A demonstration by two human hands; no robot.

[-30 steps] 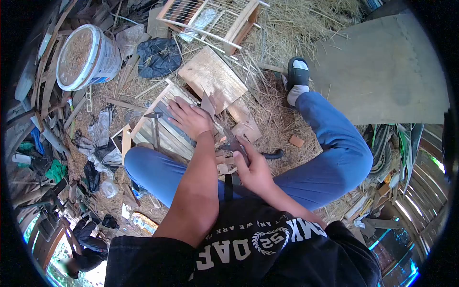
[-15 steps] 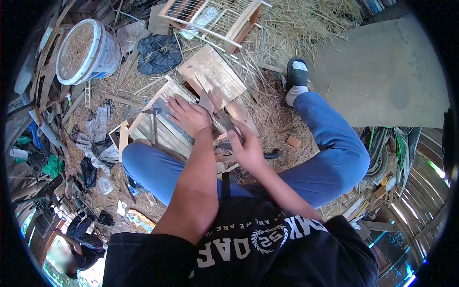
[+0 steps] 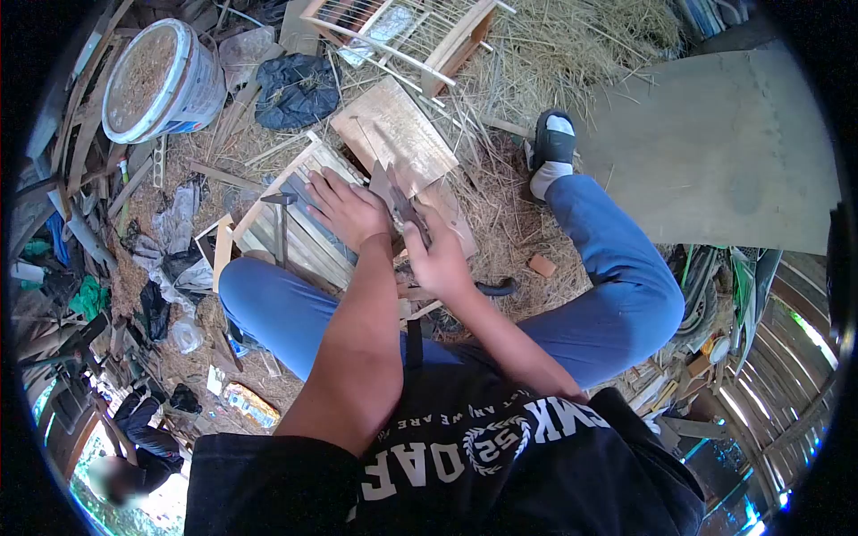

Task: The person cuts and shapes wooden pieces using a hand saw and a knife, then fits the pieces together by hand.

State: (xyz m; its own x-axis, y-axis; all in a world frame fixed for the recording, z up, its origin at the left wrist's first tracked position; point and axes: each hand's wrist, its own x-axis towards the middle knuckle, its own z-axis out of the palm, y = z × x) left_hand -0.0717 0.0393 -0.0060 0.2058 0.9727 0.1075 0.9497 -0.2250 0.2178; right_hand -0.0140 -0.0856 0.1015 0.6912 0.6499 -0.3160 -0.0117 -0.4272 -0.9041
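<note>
Head view: left hand (image 3: 355, 214), fingers slightly apart, on slatted wood (image 3: 309, 243); right hand (image 3: 438, 263), fingers clamped round a bladed tool (image 3: 407, 211) just beside. Apparently a cutting step; another stroke would call for steady bracing.

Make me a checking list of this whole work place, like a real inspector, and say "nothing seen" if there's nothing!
Surface: ground strewn with straw.
Things in use: bladed tool; slatted wood with hammer on it; pale board beside it.
Clutter: brick piece, black plastic, filled bucket, wire-barred wooden frame.
Left hand: spread flat over the slatted wood.
Right hand: closed around the tool's handle.
Cables: dark loops at right; cannot tell what they are.
Surroundings: large grey sheet; another person at lower left.
</note>
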